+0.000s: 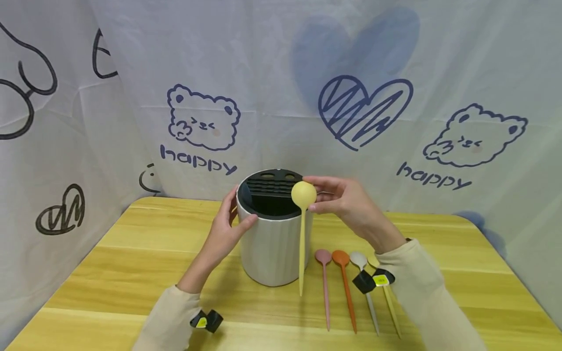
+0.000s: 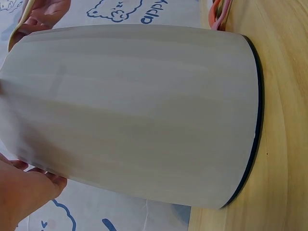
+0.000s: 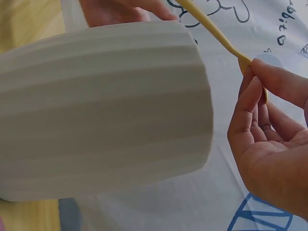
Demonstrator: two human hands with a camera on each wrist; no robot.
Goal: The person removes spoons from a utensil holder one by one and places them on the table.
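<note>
My right hand [image 1: 347,202] pinches a yellow spoon [image 1: 303,195] by its round bowl, with the long thin handle hanging down in front of the container. In the right wrist view, thumb and fingertips meet on the spoon's bowl end [image 3: 244,62]. A white ribbed utensil holder [image 1: 274,253] stands upright on the table; inside its mouth sits a black slotted insert [image 1: 270,187]. My left hand [image 1: 226,236] holds the holder's left side near the top, thumb at the front rim and fingers farther round, partly hidden. The holder's wall [image 2: 134,110] fills most of the left wrist view.
Right of the holder, several spoons lie side by side on the wooden table [image 1: 145,253]: pink [image 1: 323,256], orange [image 1: 340,258], white [image 1: 358,260] and yellow [image 1: 391,304]. My right sleeve and wrist camera partly cover the last two. A printed cloth [image 1: 272,73] hangs behind the table.
</note>
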